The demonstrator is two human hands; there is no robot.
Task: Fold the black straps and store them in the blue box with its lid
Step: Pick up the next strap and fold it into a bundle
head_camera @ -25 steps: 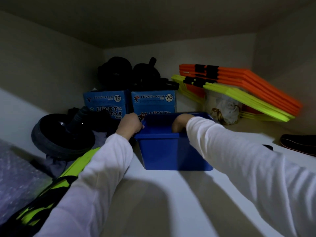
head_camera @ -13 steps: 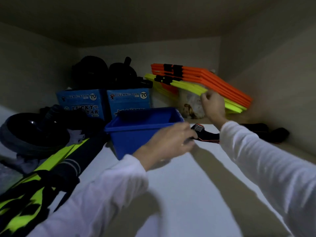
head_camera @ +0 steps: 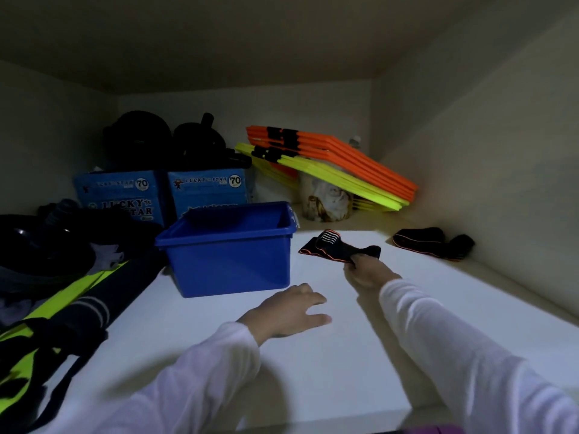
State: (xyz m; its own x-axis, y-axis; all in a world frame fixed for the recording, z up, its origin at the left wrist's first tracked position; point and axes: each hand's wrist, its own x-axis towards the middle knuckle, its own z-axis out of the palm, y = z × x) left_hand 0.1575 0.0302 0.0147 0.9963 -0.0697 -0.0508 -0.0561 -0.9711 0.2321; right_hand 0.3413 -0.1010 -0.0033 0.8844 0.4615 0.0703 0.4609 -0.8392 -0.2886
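An open blue box stands on the white shelf, with no lid on it; its inside looks dark. Just right of it lies a black strap with orange edging and white stripes. My right hand grips the near end of that strap. My left hand rests flat on the shelf in front of the box, fingers spread, holding nothing. A second black strap with orange edging lies bunched against the right wall.
Two blue cartons stand behind the box with black gear on top. Orange and yellow flat bars lean at the back right over a bagged item. Black wheel and neon-green fabric crowd the left side.
My left hand left the box rim and dropped flat onto the shelf. My right hand came back from the yellow bars and closed on the strap next to the box.
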